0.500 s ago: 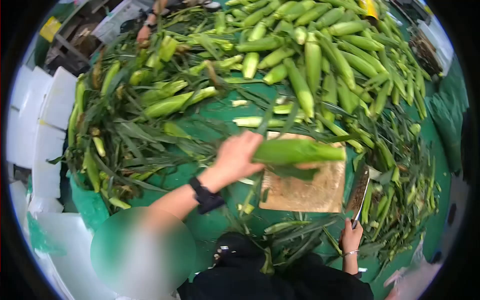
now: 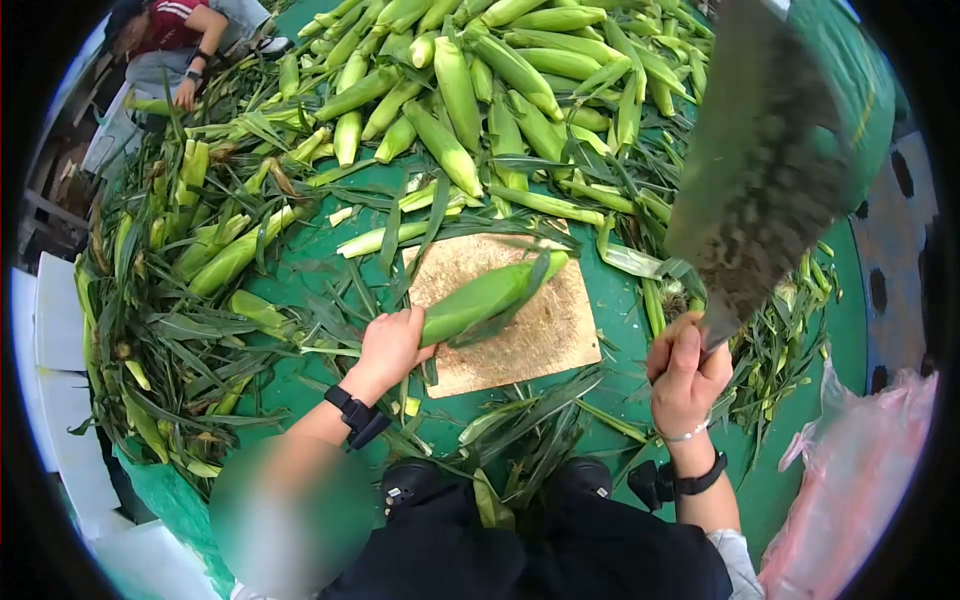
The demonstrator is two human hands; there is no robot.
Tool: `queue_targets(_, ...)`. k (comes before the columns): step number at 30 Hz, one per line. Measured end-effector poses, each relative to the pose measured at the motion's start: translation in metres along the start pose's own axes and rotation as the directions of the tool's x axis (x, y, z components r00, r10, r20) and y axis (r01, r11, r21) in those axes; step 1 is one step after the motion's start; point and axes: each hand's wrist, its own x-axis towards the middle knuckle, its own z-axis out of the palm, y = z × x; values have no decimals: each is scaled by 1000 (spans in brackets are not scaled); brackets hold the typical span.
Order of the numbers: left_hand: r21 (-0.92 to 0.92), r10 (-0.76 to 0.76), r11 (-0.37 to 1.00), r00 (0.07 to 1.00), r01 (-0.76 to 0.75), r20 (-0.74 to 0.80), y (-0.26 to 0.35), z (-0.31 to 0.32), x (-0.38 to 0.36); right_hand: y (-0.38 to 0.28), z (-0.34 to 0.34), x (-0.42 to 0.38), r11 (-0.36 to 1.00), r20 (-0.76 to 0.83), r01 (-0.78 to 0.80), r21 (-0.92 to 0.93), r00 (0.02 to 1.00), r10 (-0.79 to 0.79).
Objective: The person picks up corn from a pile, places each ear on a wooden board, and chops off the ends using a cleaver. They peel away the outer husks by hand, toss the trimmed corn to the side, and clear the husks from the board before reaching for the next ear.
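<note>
My left hand (image 2: 390, 350) grips one end of a green ear of corn (image 2: 480, 302) in its husk. The ear lies slantwise over a worn wooden cutting board (image 2: 465, 370), its far end toward the upper right. My right hand (image 2: 690, 375) is closed round the handle of a cleaver (image 2: 760, 190). The broad, stained blade is raised and points up, blurred along its edge. Its handle is mostly covered by my fingers. Cut leaves and stalks (image 2: 545, 425) lie just below the board.
A large heap of husked corn (image 2: 460, 90) rises behind the board. Loose leaves (image 2: 170, 340) pile up at left, more trimmings (image 2: 780, 350) at right. A co-worker (image 2: 180, 50) reaches into the pile at the upper left. Pink plastic (image 2: 850, 480) lies at lower right, white boxes (image 2: 75, 350) at far left.
The cleaver has swung up from low beside the board to high at the right. The corn has tilted, its far end now higher. My view has shifted, bringing the co-worker into sight.
</note>
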Motion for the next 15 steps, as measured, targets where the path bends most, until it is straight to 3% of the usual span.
queue_targets(2,47,44,998,999,-42,-26,2,-11,-2,27,21,-1,965,-56,261,-6,964,-261)
queue_targets(4,59,38,998,999,-36,-29,6,-14,-5,63,35,-22,934,144,53,-353,990,-2)
queue_targets(6,11,45,999,998,-45,-53,8,-11,-12,129,37,-51,802,319,-97,-589,884,341)
queue_targets(7,-94,-62,994,998,62,6,12,-13,-21,125,28,-58,803,308,-102,-587,889,338)
queue_targets(8,-189,-176,964,982,187,72,13,-14,-30,119,17,-59,772,219,-223,-595,879,423)
queue_targets(9,-402,-306,848,939,345,159,21,-13,-38,117,9,-56,732,141,-340,-590,850,508)
queue_targets(10,-614,-433,619,865,489,253,36,-7,-44,125,-4,-52,678,79,-299,-672,881,466)
queue_targets(11,-838,-371,327,875,437,312,56,-6,-46,126,-14,-44,673,-20,-355,-649,892,451)
queue_targets(12,-820,-263,247,850,516,456,87,-51,-35,126,-25,-31,670,-50,-297,-680,931,362)
queue_targets(13,-939,35,344,998,30,45,94,-3,-33,137,-36,-21,674,-118,-290,-679,950,290)
queue_targets(14,-889,91,409,960,207,266,112,-21,-29,117,-37,-8,664,-144,-276,-696,958,247)
queue_targets(15,-866,116,489,976,107,186,117,-29,-7,98,-37,3,726,-172,-254,-639,967,187)
